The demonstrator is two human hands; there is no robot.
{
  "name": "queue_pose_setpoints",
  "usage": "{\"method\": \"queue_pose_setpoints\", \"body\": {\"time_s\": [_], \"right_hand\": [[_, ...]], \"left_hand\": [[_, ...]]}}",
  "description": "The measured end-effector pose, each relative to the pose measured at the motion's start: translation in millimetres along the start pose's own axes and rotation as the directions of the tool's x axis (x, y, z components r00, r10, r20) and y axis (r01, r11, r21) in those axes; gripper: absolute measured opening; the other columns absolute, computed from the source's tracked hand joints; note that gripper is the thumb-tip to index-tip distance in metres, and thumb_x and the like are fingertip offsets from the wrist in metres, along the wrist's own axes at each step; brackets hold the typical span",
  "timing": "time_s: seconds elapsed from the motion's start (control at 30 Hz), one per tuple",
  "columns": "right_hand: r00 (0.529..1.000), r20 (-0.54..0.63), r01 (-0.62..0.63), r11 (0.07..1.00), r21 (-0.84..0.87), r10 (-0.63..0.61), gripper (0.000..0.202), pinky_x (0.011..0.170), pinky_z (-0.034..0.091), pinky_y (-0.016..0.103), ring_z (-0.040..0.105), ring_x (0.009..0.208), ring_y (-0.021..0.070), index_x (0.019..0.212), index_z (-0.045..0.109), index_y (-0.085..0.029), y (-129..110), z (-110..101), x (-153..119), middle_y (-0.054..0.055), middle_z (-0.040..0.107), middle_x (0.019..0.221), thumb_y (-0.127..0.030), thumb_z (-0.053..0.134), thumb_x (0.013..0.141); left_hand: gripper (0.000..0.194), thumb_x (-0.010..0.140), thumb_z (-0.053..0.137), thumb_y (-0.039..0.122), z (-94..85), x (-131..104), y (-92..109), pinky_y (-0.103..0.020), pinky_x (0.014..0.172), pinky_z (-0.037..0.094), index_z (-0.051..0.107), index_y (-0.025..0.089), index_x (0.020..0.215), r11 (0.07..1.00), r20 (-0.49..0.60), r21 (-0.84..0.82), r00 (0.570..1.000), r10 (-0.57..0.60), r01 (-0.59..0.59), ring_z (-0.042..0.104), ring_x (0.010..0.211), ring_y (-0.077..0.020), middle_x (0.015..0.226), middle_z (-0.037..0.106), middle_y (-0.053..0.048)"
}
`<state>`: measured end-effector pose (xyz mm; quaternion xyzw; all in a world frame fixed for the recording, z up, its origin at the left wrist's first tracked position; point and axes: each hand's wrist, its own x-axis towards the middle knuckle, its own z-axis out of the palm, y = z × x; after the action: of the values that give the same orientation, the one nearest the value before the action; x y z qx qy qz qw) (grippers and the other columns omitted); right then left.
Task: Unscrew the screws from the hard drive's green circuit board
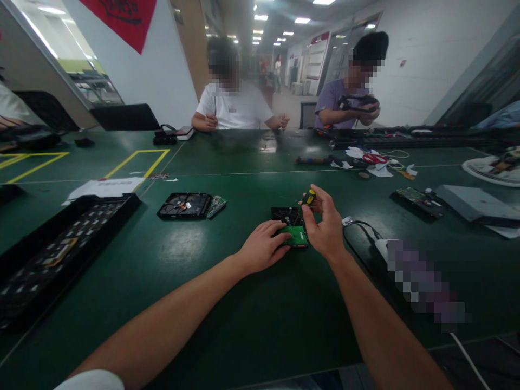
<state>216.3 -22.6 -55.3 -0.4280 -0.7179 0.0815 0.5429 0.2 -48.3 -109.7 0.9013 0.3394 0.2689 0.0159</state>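
Note:
A hard drive [286,216] with a green circuit board [296,236] lies on the green table in front of me. My left hand [264,246] grips its left side, fingers over the board and thumb by the near edge. Just above the drive's right side, my right hand [325,225] pinches a screwdriver [309,196] with a yellow and black handle. The screwdriver's tip is too small to make out, so I cannot tell whether it touches the drive.
Left of the drive lie another hard drive [184,206] and a loose circuit board [217,206]. A long black tray [97,208] stands farther left. On the right are a cable [361,223], another drive [420,203] and a grey box [475,203]. Two people sit across the table [227,292].

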Motion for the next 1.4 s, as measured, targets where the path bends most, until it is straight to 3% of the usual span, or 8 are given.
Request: {"method": "queue_pose_setpoints", "body": {"time_s": [0.2, 0.4, 0.6, 0.83, 1.03, 1.27, 1.4], "right_hand": [[0.998, -0.043, 0.041, 0.997, -0.060, -0.043, 0.047, 0.081, 0.067, 0.044, 0.069, 0.103, 0.0261, 0.140, 0.059, -0.029, 0.5, -1.4, 1.0, 0.010, 0.065, 0.126, -0.036, 0.072, 0.095], [1.000, -0.002, 0.020, 1.000, 0.016, -0.020, 0.050, 0.093, 0.065, 0.048, 0.072, 0.107, 0.0251, 0.151, 0.047, -0.031, 1.3, 0.9, -0.6, 0.010, 0.066, 0.135, -0.031, 0.059, 0.102], [0.998, -0.044, 0.050, 0.996, -0.074, -0.053, 0.047, 0.082, 0.066, 0.044, 0.069, 0.102, 0.0259, 0.141, 0.058, -0.029, 1.5, -1.0, 0.8, 0.010, 0.064, 0.126, -0.035, 0.070, 0.096], [1.000, 0.004, 0.000, 1.000, 0.024, -0.001, 0.053, 0.092, 0.065, 0.047, 0.072, 0.105, 0.0246, 0.153, 0.043, -0.029, 0.3, 3.3, -2.1, 0.012, 0.065, 0.135, -0.032, 0.058, 0.103], [0.999, -0.042, 0.028, 0.997, -0.070, -0.031, 0.049, 0.081, 0.067, 0.046, 0.068, 0.104, 0.0272, 0.141, 0.056, -0.028, -1.5, 0.9, -0.2, 0.012, 0.063, 0.127, -0.036, 0.071, 0.095], [1.000, -0.007, -0.013, 1.000, 0.023, 0.014, 0.051, 0.095, 0.064, 0.048, 0.072, 0.107, 0.0246, 0.151, 0.043, -0.029, -0.4, 5.2, -2.5, 0.012, 0.066, 0.133, -0.030, 0.057, 0.102], [1.000, -0.027, 0.001, 1.000, 0.002, -0.001, 0.053, 0.088, 0.066, 0.046, 0.070, 0.108, 0.0255, 0.147, 0.049, -0.030, -0.8, 4.1, -1.7, 0.011, 0.063, 0.132, -0.033, 0.067, 0.097]], "left_hand": [[0.036, 0.105, 0.058, 0.041, 0.0, 0.1, -0.1, -0.056, 0.115, 0.049, 0.068, 0.019, 0.131, 1.000, 0.007, 0.002, 1.000, 0.006, -0.006, 0.056, 0.139, -0.0342, 0.144, 0.060, -0.017], [0.037, 0.105, 0.056, 0.042, 1.1, 0.1, -0.6, -0.055, 0.116, 0.049, 0.068, 0.019, 0.132, 1.000, 0.006, 0.009, 1.000, 0.000, 0.000, 0.055, 0.139, -0.0333, 0.145, 0.060, -0.017], [0.036, 0.105, 0.058, 0.041, 0.8, 0.3, -0.2, -0.056, 0.116, 0.048, 0.068, 0.019, 0.131, 1.000, 0.009, -0.004, 1.000, -0.004, 0.004, 0.055, 0.140, -0.0337, 0.144, 0.061, -0.017], [0.035, 0.105, 0.057, 0.041, -0.3, 0.3, 0.8, -0.057, 0.116, 0.049, 0.068, 0.019, 0.131, 1.000, 0.001, -0.015, 1.000, -0.004, 0.004, 0.055, 0.139, -0.0339, 0.144, 0.061, -0.017], [0.035, 0.105, 0.056, 0.041, -1.8, 1.2, 1.0, -0.057, 0.115, 0.049, 0.068, 0.019, 0.131, 1.000, 0.014, -0.009, 1.000, -0.004, 0.005, 0.055, 0.140, -0.0339, 0.145, 0.060, -0.017], [0.036, 0.105, 0.057, 0.042, 1.0, -0.4, -0.3, -0.057, 0.116, 0.049, 0.067, 0.021, 0.132, 1.000, 0.010, -0.003, 1.000, -0.015, 0.015, 0.055, 0.140, -0.0329, 0.146, 0.060, -0.016], [0.036, 0.105, 0.056, 0.042, 1.4, -0.2, -0.8, -0.056, 0.116, 0.048, 0.067, 0.020, 0.132, 1.000, 0.014, 0.003, 1.000, -0.012, 0.012, 0.054, 0.141, -0.0332, 0.146, 0.059, -0.016]]}}
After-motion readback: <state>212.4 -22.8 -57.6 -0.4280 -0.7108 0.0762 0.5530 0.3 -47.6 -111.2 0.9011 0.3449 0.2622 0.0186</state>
